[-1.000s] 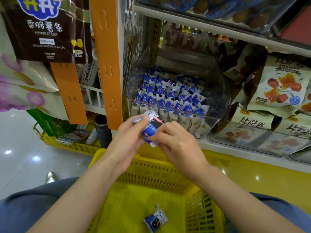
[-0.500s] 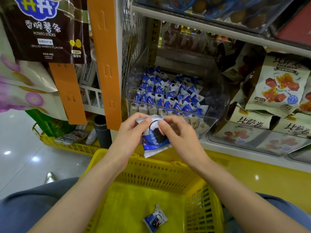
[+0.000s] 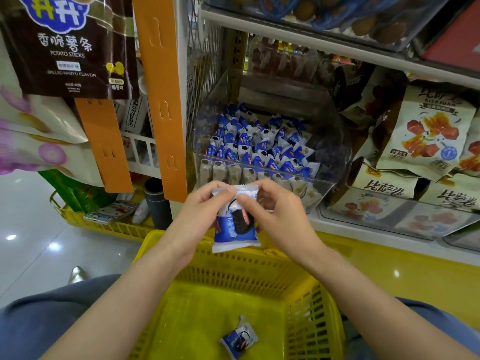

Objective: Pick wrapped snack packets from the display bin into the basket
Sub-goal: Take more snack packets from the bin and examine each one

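While both hands share one blue-and-white snack packet (image 3: 235, 229), it hangs upright just in front of the display bin (image 3: 337, 154), at about the centre of the view. The left hand (image 3: 198, 219) pinches the upper seam near its left corner between thumb and forefinger. The right hand (image 3: 281, 220) pinches the same seam a little further right, its other fingers curled behind the wrapper. Held by the top edge this way, the printed face turns toward the person, which I judge is for a look at the label before letting go.

At twelve o'clock from the hands, the clear bin holds rows of matching packets (image 3: 259, 149) packed upright, so each top seam is easy to pinch. At six o'clock the yellow basket (image 3: 259, 266) sits close against the person's lap, its far rim right under the held packet. That placement means a short drop should land it inside. One packet in the basket (image 3: 239, 340) already lies on the floor, tilted, toward five o'clock.

A brown potato-stick bag (image 3: 70, 45) hangs at ten o'clock, and pale snack pouches (image 3: 431, 133) fill the shelf at two o'clock.
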Demonstrator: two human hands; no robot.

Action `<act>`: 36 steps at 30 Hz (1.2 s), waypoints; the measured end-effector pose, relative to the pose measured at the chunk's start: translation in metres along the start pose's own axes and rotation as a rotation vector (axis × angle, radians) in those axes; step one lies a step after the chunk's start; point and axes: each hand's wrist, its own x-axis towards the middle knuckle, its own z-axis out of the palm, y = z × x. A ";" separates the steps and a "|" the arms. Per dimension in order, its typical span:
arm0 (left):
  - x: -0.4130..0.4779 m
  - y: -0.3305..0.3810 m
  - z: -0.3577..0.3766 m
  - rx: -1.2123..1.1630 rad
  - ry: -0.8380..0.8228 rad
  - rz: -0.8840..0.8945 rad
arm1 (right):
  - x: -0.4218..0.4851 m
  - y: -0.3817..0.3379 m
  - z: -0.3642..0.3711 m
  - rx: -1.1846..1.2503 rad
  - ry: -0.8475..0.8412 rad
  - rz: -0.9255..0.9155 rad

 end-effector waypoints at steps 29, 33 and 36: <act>-0.001 0.008 -0.003 0.258 0.109 0.260 | -0.003 0.005 -0.001 -0.266 0.074 -0.266; -0.003 0.010 0.000 0.130 0.058 0.106 | -0.003 0.004 -0.004 -0.239 0.149 -0.311; -0.005 0.012 0.002 0.129 -0.036 0.039 | 0.002 0.000 -0.007 0.052 0.207 -0.101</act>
